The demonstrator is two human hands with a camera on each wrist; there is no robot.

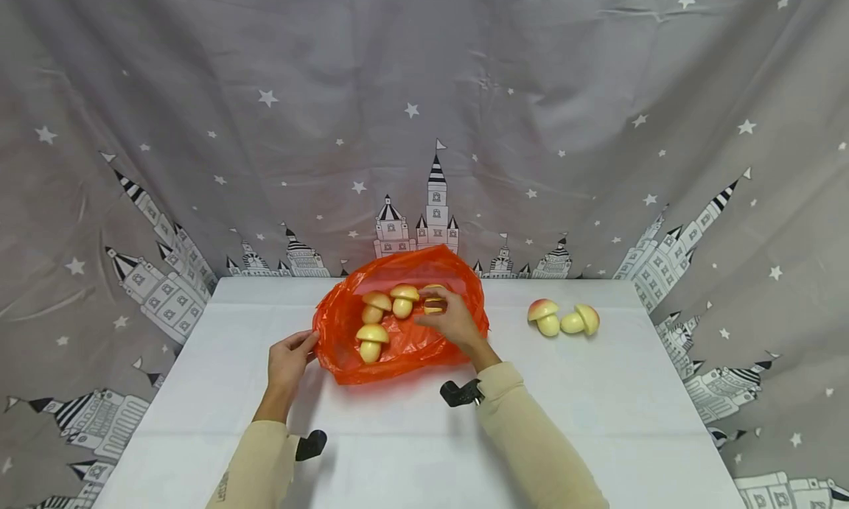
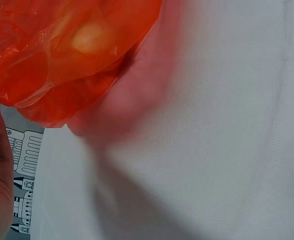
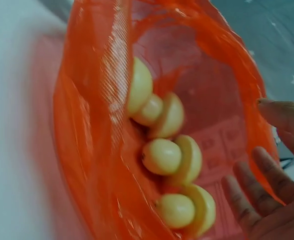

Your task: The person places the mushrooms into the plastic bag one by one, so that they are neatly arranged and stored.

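nearest, two beige sleeves [image 1: 537,435] reach up over the white bench [image 1: 398,457], each with a black wrist mount [image 1: 460,393] at the cuff. the left hand [image 1: 288,362] is beside the near left side of the red plastic bag [image 1: 404,373], its thumb and fingers pinching the rim. the right hand [image 1: 453,320] hangs over the right part of the bag's mouth; the right wrist view shows its fingers [image 3: 246,187] spread and released, with nothing in them.

the bag sits on the bench with its mouth wide and facing up towards the person, and four yellow mushrooms lie inside it. the front mushroom [image 1: 371,339] has its stem pointing at the person; the left mushroom [image 1: 375,306] is just behind it; the middle mushroom [image 1: 403,300] lies to the right of that one. the fourth mushroom [image 1: 434,305] is partly hidden by the right hand.

well to the right of the bag, two more mushrooms rest on the bench, one just beside the other: a red-tinged mushroom [image 1: 545,316] tilted to the left, and a tipped mushroom [image 1: 581,320] on its side, cap to the right.

farthest off, a grey curtain [image 1: 424,67] hangs behind the bench, printed with white stars and castles.
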